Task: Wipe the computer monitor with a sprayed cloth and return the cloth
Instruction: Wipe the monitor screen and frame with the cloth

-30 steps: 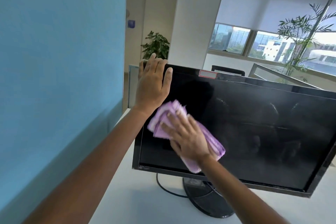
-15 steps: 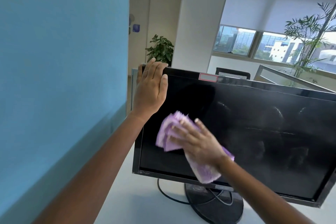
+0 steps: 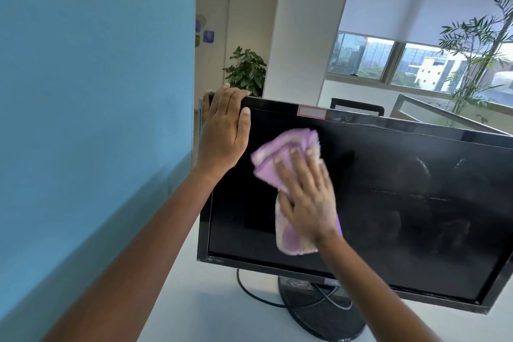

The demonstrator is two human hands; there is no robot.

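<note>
A black computer monitor (image 3: 402, 203) stands on a white desk, its dark screen smeared with streaks on the right half. My left hand (image 3: 224, 133) grips the monitor's top left corner, fingers curled over the upper edge. My right hand (image 3: 308, 194) lies flat on a folded purple cloth (image 3: 286, 153) and presses it against the left part of the screen. The cloth sticks out above my fingers and hangs below my palm.
A blue partition wall (image 3: 97, 119) runs along the left side of the white desk (image 3: 208, 308). The monitor's round black stand (image 3: 313, 311) and a black cable (image 3: 249, 291) sit on the desk below the screen. Potted plants, a pillar and windows lie beyond.
My right hand has carried the cloth up and to the right across the screen, and now points upward. My left hand has stayed on the top left corner.
</note>
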